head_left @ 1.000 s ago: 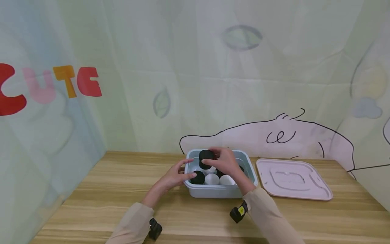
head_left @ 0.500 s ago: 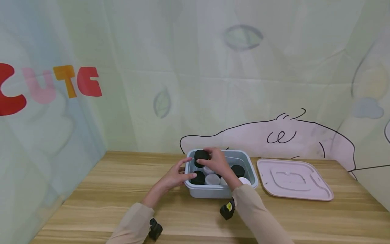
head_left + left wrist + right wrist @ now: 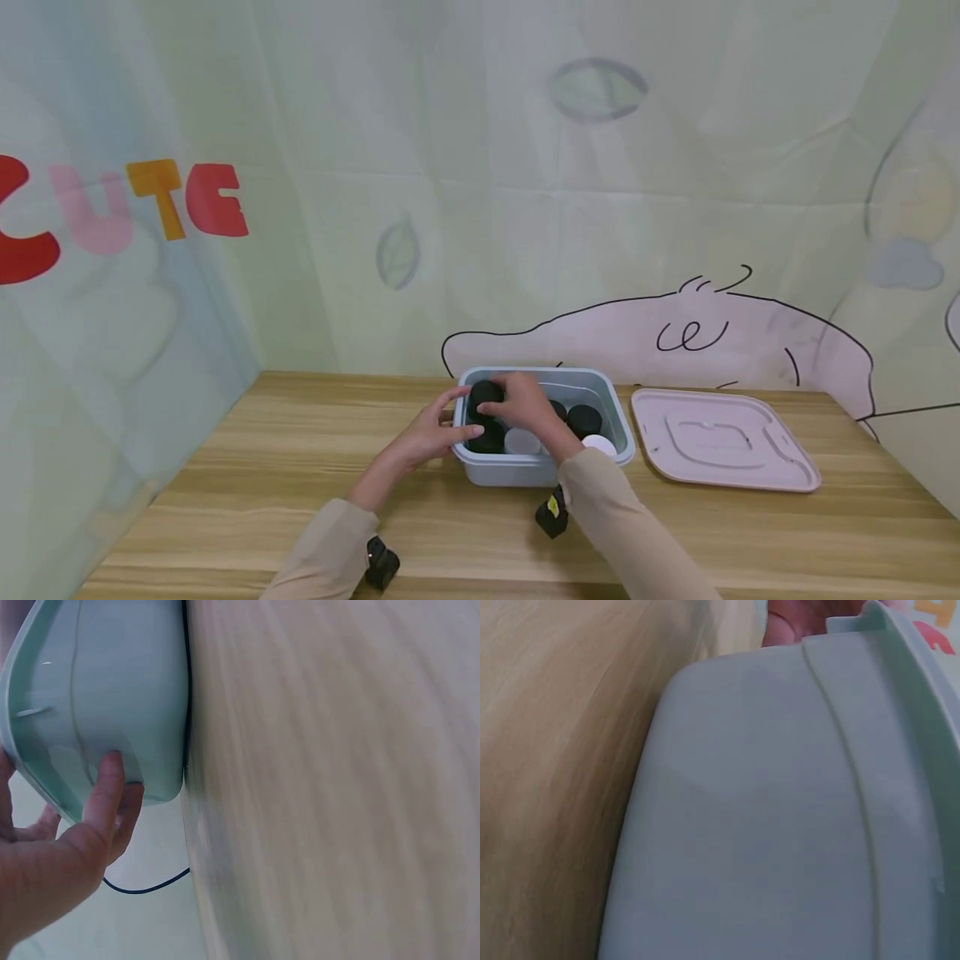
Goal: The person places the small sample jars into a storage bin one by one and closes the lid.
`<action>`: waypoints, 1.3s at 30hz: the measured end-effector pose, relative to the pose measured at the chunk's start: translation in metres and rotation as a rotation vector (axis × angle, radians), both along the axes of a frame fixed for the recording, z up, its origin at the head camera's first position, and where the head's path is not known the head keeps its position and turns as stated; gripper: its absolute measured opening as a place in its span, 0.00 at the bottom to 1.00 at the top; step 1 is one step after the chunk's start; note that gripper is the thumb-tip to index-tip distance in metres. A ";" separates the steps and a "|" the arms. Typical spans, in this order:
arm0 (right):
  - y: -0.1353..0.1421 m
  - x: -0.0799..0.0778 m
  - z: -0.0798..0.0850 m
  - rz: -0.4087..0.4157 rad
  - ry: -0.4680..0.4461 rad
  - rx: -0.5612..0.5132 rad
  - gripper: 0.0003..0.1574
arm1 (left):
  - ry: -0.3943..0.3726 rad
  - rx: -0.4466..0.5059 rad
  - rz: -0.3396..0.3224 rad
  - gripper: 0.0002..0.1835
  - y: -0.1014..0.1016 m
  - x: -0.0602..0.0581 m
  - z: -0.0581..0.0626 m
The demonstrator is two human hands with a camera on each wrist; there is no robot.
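Observation:
A light-blue plastic storage box [image 3: 510,475] stands on the wooden table, holding several black and white cylinders with round, flat tops. My right hand [image 3: 525,404] reaches inside and pinches a black cylinder [image 3: 483,396] at the back left corner. Just in front of that cylinder is another black one [image 3: 487,437], beside a white one [image 3: 522,442]. My left hand [image 3: 423,429] grips the box's left side, thumb over the rim; in the left wrist view its fingers [image 3: 109,780] lie against the outer wall. The right wrist view is mostly filled by the box wall [image 3: 757,795].
To the right of the box lies a pale pink lid [image 3: 720,442]. More black cylinders [image 3: 584,421] and a white one [image 3: 600,445] sit in the box's right half. Behind the table [image 3: 315,433] hangs a printed curtain [image 3: 480,208].
My right hand has moved left and lowered the black cylinder into the back left corner of the box. My left hand has stayed on the box's side.

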State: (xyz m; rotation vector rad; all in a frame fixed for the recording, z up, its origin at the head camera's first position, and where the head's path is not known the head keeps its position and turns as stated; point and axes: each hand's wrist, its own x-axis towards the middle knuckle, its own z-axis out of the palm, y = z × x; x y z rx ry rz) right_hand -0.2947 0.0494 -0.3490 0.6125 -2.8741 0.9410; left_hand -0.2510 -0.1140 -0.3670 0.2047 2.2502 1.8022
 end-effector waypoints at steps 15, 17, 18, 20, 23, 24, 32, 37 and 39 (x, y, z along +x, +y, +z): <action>-0.008 -0.001 -0.003 -0.035 -0.050 0.079 0.17 | -0.002 0.009 0.005 0.36 0.001 0.000 0.000; -0.007 -0.001 -0.002 -0.038 -0.079 0.055 0.20 | -0.001 0.015 0.003 0.36 0.001 0.000 0.000; -0.007 -0.001 -0.001 -0.040 -0.091 0.047 0.21 | -0.001 0.015 0.002 0.36 0.001 0.000 0.000; -0.006 -0.001 0.000 -0.042 -0.120 0.027 0.23 | -0.002 0.016 0.001 0.36 0.001 0.001 0.001; -0.005 -0.001 0.001 -0.034 -0.144 0.009 0.22 | -0.005 0.016 0.001 0.37 0.001 0.001 0.001; -0.005 -0.001 0.001 -0.031 -0.150 0.003 0.22 | -0.005 0.016 0.003 0.37 0.001 0.001 0.001; 0.001 0.001 0.002 -0.028 -0.188 -0.070 0.24 | -0.004 0.000 0.009 0.36 0.001 0.001 0.002; 0.012 0.003 0.003 -0.073 -0.240 -0.122 0.29 | -0.008 -0.014 0.015 0.37 0.001 0.001 0.001; 0.019 0.004 0.005 -0.077 -0.253 -0.129 0.28 | -0.007 -0.028 0.022 0.37 0.001 0.001 0.001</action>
